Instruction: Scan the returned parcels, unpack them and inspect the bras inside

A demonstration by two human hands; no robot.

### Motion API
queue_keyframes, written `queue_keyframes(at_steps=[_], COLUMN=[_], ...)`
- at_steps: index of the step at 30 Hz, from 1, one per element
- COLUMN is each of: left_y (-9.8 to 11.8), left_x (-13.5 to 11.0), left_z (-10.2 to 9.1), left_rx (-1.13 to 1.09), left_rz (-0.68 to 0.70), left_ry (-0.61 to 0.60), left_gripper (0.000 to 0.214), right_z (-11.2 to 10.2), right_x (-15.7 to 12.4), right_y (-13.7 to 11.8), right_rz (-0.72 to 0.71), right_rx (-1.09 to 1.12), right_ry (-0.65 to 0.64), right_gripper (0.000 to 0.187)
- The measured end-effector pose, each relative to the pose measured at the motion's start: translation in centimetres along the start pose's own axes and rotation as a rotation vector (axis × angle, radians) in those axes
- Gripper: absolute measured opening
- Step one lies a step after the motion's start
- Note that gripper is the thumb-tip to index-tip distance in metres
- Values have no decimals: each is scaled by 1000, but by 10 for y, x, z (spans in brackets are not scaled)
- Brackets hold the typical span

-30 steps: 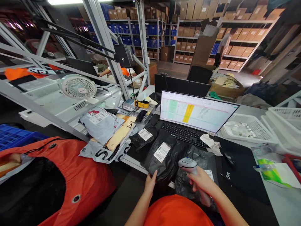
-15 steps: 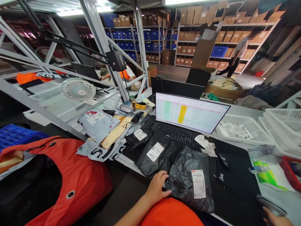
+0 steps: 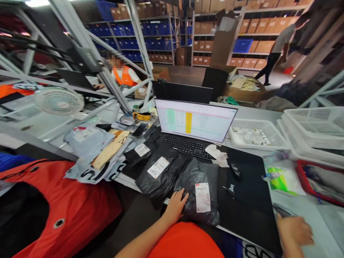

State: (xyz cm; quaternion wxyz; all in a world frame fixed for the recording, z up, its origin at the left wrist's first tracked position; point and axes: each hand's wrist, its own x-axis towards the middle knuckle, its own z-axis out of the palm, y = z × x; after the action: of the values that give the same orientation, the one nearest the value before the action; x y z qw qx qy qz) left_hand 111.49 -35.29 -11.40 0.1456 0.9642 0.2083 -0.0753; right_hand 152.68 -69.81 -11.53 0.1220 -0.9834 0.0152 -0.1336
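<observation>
My left hand (image 3: 175, 207) is at the left edge of a black plastic parcel (image 3: 188, 175) with a white label, its fingers closed over that edge and the thumb mostly hidden. Against this parcel lies a second black parcel (image 3: 145, 184), also labelled, and behind that a smaller black parcel (image 3: 131, 156). My right hand (image 3: 295, 229), a little blurred, is over the right side of the desk with fingers apart, holding nothing that I can see. Just behind it lies a grey handheld device, likely a scanner (image 3: 285, 210), partly covered by the hand.
A monitor (image 3: 204, 120) and keyboard (image 3: 185, 146) stand behind the parcels, a mouse (image 3: 234, 171) to their right. Grey mailer bags (image 3: 86, 143) lie left, above a red sack (image 3: 99, 200). White baskets (image 3: 317, 125) are stacked right. Two other people are farther back.
My view has turned, so the desk shifts left. My left hand has come onto the front parcel's edge. My right hand has come away from the grey device, which now lies on the desk.
</observation>
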Motion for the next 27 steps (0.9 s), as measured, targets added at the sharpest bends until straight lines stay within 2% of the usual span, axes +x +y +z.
queue_keyframes(at_steps=[1,2,5,7,9,12,15,18,21,27], left_y=[0,0,1,5,11,18,18,19,27,54], left_x=[-1,-1,2,6,12,22,29,29,27,30], left_z=[4,7,12,10,5,1,-3,-16,-38,-85], left_rx=[21,36,57,76,91,53,-39,-173,-345,-837], left_rz=[-3,13,182,300,340,278,190,113,40,-177], left_ry=[58,131,309,292,169,-9,-67,-81,7,426], left_gripper=[111,113,111,110,112,112,99,88,82,56], right_z=[-2,-2,14,32,53,86,113,121,117,114], right_x=[-8,-13,-14,-8,-2,1,3,3,2,1], right_y=[-22,-46,-120,-157,-179,-185,-176,-169,-168,-170], right_rz=[-48,-157,-419,-595,-708,-778,-760,-780,-797,-765], right_rx=[-3,8,36,116,191,255,313,308,301,313], right_ry=[9,-28,0,-85,-182,-195,-116,-92,-81,-112], right_gripper=[74,70,59,56,58,58,57,55,55,51])
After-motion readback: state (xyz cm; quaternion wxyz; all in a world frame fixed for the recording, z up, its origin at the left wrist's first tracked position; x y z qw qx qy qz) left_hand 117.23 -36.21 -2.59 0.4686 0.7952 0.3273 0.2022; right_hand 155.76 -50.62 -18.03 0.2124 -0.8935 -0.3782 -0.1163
